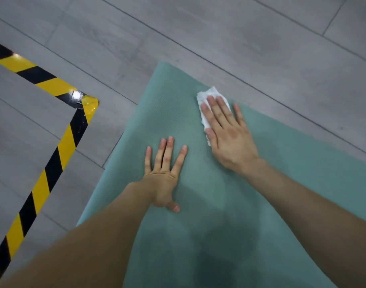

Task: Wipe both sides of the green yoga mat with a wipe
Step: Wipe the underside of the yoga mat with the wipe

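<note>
On green mat (261, 183), flat hands (230, 134), white wipe (207, 96)

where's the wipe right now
In the head view the white wipe lies flat under the right hand, pressed onto the green yoga mat near its far corner, beyond the left hand.

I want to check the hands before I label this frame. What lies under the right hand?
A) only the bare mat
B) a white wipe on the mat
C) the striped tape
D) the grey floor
B: the right hand presses flat on a white wipe that lies on the green yoga mat.
</note>
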`<control>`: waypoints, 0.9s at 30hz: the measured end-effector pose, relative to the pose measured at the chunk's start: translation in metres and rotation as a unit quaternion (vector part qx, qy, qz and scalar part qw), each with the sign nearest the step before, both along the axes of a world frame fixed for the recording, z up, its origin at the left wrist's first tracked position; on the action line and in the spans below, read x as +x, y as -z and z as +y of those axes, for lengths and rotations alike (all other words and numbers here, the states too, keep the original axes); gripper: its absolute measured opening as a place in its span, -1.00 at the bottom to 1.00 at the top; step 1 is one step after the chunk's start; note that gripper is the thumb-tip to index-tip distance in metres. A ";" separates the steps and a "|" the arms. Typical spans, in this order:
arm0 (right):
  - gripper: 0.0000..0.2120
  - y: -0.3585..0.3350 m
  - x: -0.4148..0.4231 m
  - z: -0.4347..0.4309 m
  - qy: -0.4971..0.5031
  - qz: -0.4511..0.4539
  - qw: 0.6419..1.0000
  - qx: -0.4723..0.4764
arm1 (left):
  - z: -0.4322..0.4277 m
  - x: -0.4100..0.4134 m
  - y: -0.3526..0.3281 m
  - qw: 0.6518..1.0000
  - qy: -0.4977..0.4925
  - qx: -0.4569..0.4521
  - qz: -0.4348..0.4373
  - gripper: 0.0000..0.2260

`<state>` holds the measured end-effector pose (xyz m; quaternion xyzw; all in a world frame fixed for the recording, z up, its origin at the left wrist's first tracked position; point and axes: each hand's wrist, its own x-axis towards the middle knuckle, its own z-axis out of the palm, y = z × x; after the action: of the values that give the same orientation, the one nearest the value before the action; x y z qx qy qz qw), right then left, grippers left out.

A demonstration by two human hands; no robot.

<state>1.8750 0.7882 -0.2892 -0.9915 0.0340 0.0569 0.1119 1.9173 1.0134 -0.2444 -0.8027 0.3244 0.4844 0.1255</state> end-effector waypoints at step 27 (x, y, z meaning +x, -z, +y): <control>-0.44 0.003 -0.033 -0.012 0.133 -0.035 0.990 -0.016 | 0.010 0.009 0.020 0.993 -0.005 -0.105 -0.061 0.62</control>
<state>1.8415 0.7760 -0.2921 -0.9812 0.1624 0.0061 0.1042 1.9262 1.0235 -0.2640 -0.8411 0.3609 0.3987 0.0572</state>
